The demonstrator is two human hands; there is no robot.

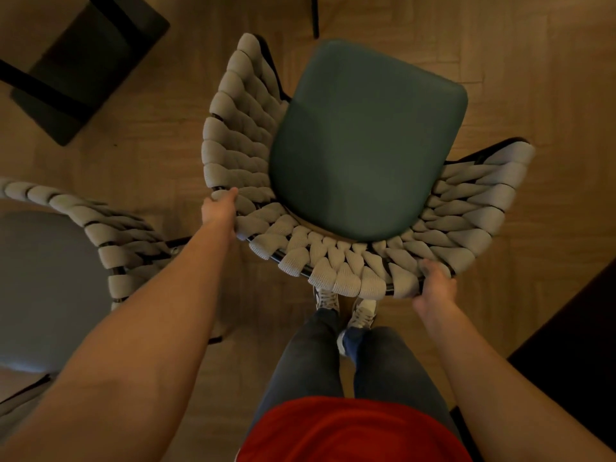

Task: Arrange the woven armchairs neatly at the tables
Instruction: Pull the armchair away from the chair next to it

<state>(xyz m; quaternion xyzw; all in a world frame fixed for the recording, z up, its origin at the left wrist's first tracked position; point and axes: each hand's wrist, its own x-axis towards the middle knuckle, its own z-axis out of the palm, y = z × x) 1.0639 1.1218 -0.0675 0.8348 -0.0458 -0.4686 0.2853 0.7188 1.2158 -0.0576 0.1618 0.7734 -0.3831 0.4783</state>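
Note:
Right below me is a woven armchair (pixel 333 265) with a pale grey rope back and a dark green seat cushion (pixel 363 145). My left hand (pixel 218 210) grips the left side of its curved back rim. The right end of that rim is held by my right hand (pixel 435 288), fingers curled over the rope. A second woven armchair (pixel 110 235) with a grey seat stands at the left, close to my left forearm.
A dark table base (pixel 83 68) stands on the wooden floor at the top left. Another dark furniture edge (pixel 573 345) fills the lower right. A thin black leg (pixel 315 15) shows at the top. My feet stand just behind the chair.

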